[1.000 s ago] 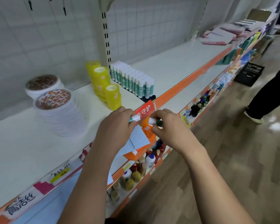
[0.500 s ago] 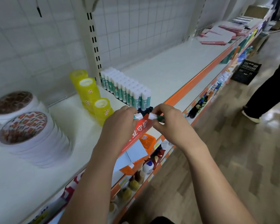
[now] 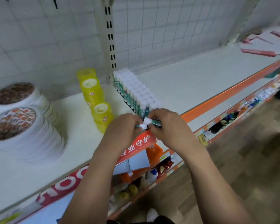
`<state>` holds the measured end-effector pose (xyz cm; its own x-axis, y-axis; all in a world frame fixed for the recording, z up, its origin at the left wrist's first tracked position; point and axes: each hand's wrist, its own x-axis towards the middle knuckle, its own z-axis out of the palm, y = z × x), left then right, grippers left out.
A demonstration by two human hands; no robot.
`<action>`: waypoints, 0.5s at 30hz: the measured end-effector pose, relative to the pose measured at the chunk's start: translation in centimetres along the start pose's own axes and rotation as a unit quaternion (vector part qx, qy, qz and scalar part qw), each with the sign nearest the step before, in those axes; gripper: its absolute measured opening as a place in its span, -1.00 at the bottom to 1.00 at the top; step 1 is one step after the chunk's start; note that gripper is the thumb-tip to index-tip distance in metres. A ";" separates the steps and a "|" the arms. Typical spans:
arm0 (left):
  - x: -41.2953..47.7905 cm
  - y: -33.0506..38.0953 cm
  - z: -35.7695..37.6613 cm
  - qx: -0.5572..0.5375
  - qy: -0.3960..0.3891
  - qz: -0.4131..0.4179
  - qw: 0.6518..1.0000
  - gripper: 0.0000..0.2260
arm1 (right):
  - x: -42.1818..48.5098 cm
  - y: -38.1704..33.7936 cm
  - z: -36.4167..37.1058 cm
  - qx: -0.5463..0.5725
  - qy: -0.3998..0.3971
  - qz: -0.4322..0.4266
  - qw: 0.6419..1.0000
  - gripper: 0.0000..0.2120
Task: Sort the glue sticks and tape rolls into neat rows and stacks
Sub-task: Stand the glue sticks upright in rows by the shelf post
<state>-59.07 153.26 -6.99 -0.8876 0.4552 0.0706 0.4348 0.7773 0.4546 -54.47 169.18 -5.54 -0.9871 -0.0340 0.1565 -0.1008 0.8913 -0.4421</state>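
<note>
Shelf [image 3: 176,88] edge's red sign [image 3: 136,145] reads "业守护" — hands [image 3: 121,130] [image 3: 166,125] pinch glue sticks [image 3: 148,121] above.

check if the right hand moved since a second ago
Yes: the right hand moved toward the glue stick row, now reaching its front end.

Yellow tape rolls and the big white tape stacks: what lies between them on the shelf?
Nothing: in the head view, only bare white shelf shows between the yellow tape rolls and the white tape stacks.
</note>
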 end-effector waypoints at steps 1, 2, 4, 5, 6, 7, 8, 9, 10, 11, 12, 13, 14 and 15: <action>0.0 0.2 0.1 -0.005 -0.003 -0.009 1.000 -0.84 | 0.3 0.4 0.1 0.001 -0.004 -0.010 1.000 -0.85; 0.1 0.3 0.1 -0.013 -0.006 -0.021 1.000 -0.87 | 0.5 0.7 0.2 0.002 -0.008 -0.021 1.000 -0.84; 0.1 0.5 0.2 -0.038 -0.001 -0.042 0.998 -0.93 | 0.8 1.4 0.4 0.005 -0.015 -0.043 0.999 -0.84; 0.0 0.6 0.2 -0.051 0.007 -0.050 0.997 -0.93 | 0.9 1.6 0.5 0.007 -0.019 -0.053 0.998 -0.84; 0.0 0.8 0.2 -0.064 0.017 -0.056 0.996 -0.93 | 1.0 1.9 0.6 0.009 -0.023 -0.064 0.998 -0.83; 0.0 1.0 0.3 -0.080 0.029 -0.061 0.995 -0.93 | 1.1 2.2 0.6 0.010 -0.026 -0.074 0.997 -0.84; -0.1 1.3 0.3 -0.097 0.041 -0.065 0.992 -0.93 | 1.2 2.4 0.7 0.013 -0.028 -0.084 0.996 -0.84; -0.1 1.6 0.3 -0.114 0.052 -0.069 0.990 -0.93 | 1.3 2.6 0.6 0.014 -0.028 -0.094 0.995 -0.85; -0.1 1.8 0.3 -0.127 0.061 -0.077 0.987 -0.93 | 1.3 2.8 0.6 0.015 -0.029 -0.102 0.994 -0.85; -0.1 2.1 0.4 -0.135 0.070 -0.086 0.985 -0.94 | 1.3 2.9 0.5 0.017 -0.032 -0.110 0.993 -0.84; -0.1 2.4 0.5 -0.142 0.079 -0.096 0.982 -0.94 | 1.4 3.1 0.3 0.022 -0.036 -0.115 0.992 -0.83; -0.1 2.7 0.6 -0.149 0.087 -0.105 0.979 -0.95 | 1.4 3.2 0.2 0.029 -0.040 -0.118 0.992 -0.83; 0.0 2.9 0.7 -0.157 0.094 -0.113 0.976 -0.94 | 1.4 3.4 0.0 0.037 -0.042 -0.121 0.991 -0.82; 0.0 3.1 0.7 -0.164 0.102 -0.121 0.974 -0.93 | 1.5 3.5 -0.2 0.046 -0.043 -0.123 0.990 -0.82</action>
<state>-57.61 155.90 -6.19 -0.9844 0.1541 0.0846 0.1660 0.6559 0.7364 -56.26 172.34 -6.68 -0.9379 -0.2868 0.1953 -0.3464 0.8070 -0.4783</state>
